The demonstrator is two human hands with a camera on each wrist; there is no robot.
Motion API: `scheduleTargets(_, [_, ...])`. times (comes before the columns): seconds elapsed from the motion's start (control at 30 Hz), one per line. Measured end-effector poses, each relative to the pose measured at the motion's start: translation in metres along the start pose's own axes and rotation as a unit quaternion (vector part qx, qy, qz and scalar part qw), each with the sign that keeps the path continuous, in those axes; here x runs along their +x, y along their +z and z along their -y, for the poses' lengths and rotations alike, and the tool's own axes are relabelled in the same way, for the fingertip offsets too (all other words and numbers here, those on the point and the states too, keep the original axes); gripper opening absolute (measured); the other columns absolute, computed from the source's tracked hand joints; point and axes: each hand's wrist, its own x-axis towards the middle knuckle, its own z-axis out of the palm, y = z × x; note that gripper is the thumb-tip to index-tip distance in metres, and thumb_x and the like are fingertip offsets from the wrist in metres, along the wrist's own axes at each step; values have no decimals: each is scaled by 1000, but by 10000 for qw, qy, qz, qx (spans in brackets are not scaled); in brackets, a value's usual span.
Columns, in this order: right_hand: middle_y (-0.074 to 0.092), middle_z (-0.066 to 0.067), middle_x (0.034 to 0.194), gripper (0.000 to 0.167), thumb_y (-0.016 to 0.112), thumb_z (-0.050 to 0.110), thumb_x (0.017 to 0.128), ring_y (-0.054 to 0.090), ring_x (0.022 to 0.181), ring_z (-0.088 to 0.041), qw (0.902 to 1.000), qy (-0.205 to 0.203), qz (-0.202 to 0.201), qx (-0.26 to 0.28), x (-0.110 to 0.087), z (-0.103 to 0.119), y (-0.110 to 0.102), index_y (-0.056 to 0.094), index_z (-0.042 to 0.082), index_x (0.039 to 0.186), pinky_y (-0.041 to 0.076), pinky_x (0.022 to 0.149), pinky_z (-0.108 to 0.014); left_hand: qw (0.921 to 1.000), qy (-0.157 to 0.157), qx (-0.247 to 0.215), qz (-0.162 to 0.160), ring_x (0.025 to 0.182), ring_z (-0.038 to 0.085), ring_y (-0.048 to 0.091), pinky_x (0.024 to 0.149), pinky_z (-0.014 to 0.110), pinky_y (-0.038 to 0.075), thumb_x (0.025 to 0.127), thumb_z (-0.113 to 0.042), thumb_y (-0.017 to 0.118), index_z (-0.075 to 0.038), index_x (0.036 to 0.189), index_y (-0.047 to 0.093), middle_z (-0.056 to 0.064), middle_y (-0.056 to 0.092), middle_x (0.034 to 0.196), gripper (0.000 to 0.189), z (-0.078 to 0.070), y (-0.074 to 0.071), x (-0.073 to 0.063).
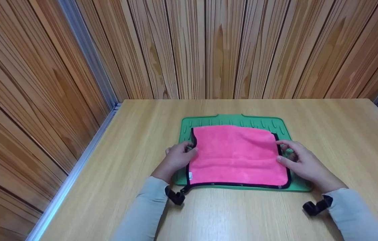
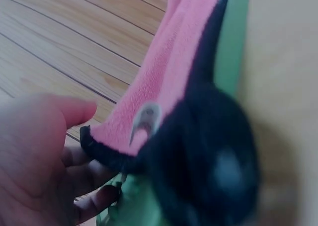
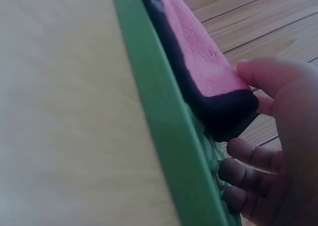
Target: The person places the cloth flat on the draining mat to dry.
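A pink towel [image 1: 234,154] with black edging lies spread over a green ridged tray [image 1: 232,119]. A small white tag [image 1: 190,175] sits near its lower left corner. My left hand [image 1: 179,155] holds the towel's left edge, thumb on the upper side; in the left wrist view its fingers reach under the black edging [image 2: 107,156]. On the opposite side my right hand [image 1: 298,159] pinches the right edge between thumb and index finger. Its other fingers [image 3: 243,174] curl beside the tray's side in the right wrist view.
The tray rests on a light wooden table [image 1: 135,134]. Wood-panelled walls [image 1: 222,50] stand behind and to the left, with a metal strip [image 1: 75,167] along the table's left side. A black wrist mount [image 1: 177,196] hangs near the tray's lower left corner.
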Motion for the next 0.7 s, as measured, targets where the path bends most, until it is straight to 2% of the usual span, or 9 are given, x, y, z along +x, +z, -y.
scheduleTargets(0.1, [57,-23,147,58,70,26,113,57,109,-19,9995,118,17,289,7,0,0,50,10,165,47,86,-21,9994,152,162,-252,124,37,62,124,60,28,113,-37,63,-9,130,76,11,80,118,35,-3,4,8])
scheduleTargets(0.2, [59,-25,150,59,67,28,114,58,122,-29,9985,239,-2,500,16,1,1,47,12,167,49,91,-20,9993,97,95,-339,114,33,71,128,62,21,113,-37,61,-8,128,77,11,82,118,36,-9,5,8])
scheduleTargets(0.23, [61,-25,149,58,67,28,115,58,125,-30,9983,245,-39,535,19,1,1,47,12,167,49,92,-19,9993,45,30,-357,114,33,72,130,63,20,113,-35,61,-8,129,77,12,82,120,35,-14,5,6])
scheduleTargets(0.33, [66,-26,147,58,65,28,116,59,125,-28,9979,237,-143,580,28,1,1,45,11,167,50,91,-17,9991,-134,-36,-401,116,29,71,131,60,19,113,-38,62,-12,129,78,8,83,122,34,-10,9,17])
scheduleTargets(0.5, [65,-31,150,60,61,32,118,61,130,-29,9964,426,-96,729,40,-1,1,42,8,170,47,93,-13,9983,-175,48,-549,124,27,71,133,58,18,112,-42,61,-14,136,77,5,83,131,40,-3,16,34])
scheduleTargets(0.57, [63,-32,153,60,59,34,118,61,134,-34,9956,489,-62,800,44,-1,1,43,7,169,47,95,-13,9979,-269,13,-593,128,29,70,134,58,18,112,-42,60,-13,138,77,6,82,135,42,-7,16,34])
scheduleTargets(0.7, [57,-32,163,57,57,34,119,55,146,-40,9935,568,-33,984,50,1,2,48,4,167,45,103,-15,9960,-489,-224,-717,141,37,56,132,61,23,112,-41,60,-13,142,75,10,78,143,43,-17,14,30])
